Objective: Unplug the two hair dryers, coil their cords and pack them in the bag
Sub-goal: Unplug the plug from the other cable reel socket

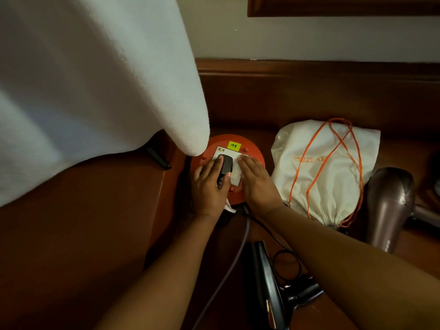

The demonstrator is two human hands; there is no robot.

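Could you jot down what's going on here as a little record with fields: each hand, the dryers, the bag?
left hand: grips the black plug on the orange socket reel
right hand: lies flat on the reel's white socket plate
black hair dryer: on the floor, near edge
brown hair dryer: right of the bag
drawstring bag: cream, orange cord, lying closed

Under the left hand (pixel 209 184) fingers, the black plug's (pixel 225 166) lower end is hidden. The right hand (pixel 256 179) fingers cover the white socket plate's (pixel 234 177) right part.
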